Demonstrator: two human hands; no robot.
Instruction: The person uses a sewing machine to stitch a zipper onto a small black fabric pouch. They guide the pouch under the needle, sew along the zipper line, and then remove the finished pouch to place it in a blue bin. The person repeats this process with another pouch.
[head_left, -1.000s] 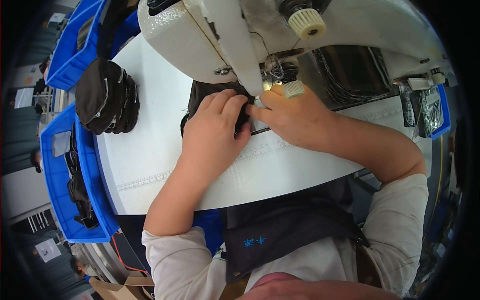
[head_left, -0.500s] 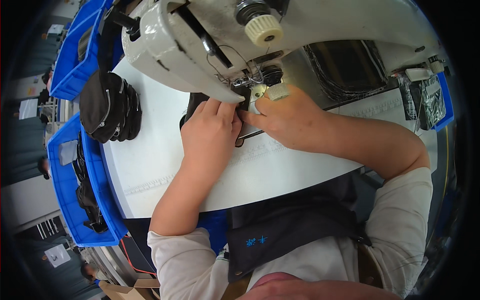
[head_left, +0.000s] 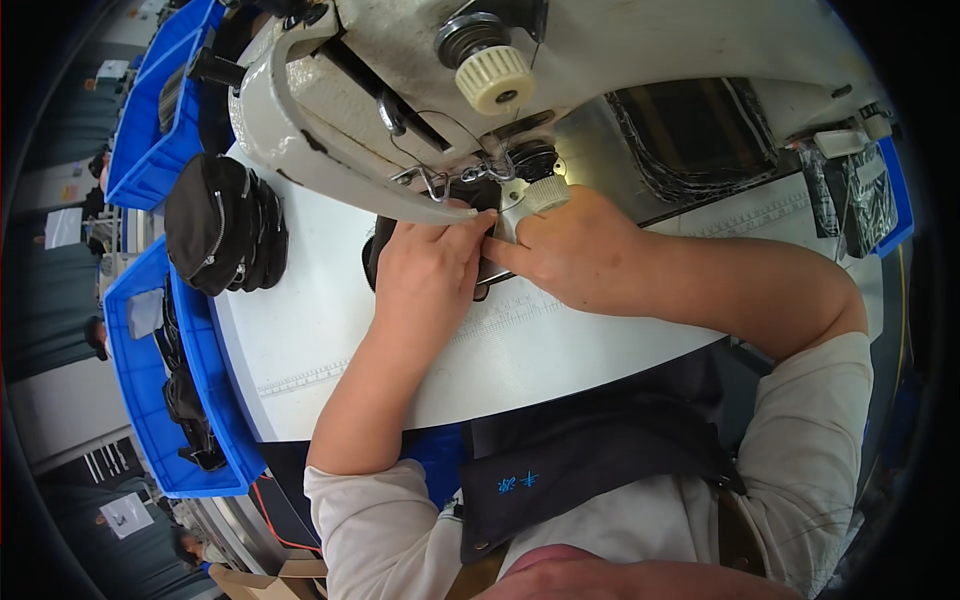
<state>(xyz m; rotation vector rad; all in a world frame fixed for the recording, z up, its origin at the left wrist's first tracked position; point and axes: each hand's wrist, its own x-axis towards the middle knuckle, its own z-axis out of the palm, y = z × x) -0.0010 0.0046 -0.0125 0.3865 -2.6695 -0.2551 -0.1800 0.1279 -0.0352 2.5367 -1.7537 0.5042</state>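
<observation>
At the white sewing machine (head_left: pixel 300 105), a black fabric piece (head_left: pixel 476 196) lies beneath the presser foot on the metal plate. My left hand (head_left: pixel 425 270) presses and grips it from the left, fingers bent and close together, tips just below the needle area. My right hand (head_left: pixel 570 255) is curled beside the cream knurled knob (head_left: pixel 547 192), its index finger reaching left onto the fabric's right edge, almost touching my left fingers. Part of the fabric is hidden under both hands.
A stack of black zippered pouches (head_left: pixel 215 225) stands left on the white table (head_left: pixel 310 405). Blue bins (head_left: pixel 130 380) hold dark pieces along the left. Layered dark panels (head_left: pixel 690 130) lie right of the needle, and wrapped packets (head_left: pixel 862 200) sit farther right. People are partly visible far left.
The view has shifted, so the table and pouches appear lower and the machine's needle mechanism shows more. My left fingertips have crept closer to the needle; both hands stay on the fabric.
</observation>
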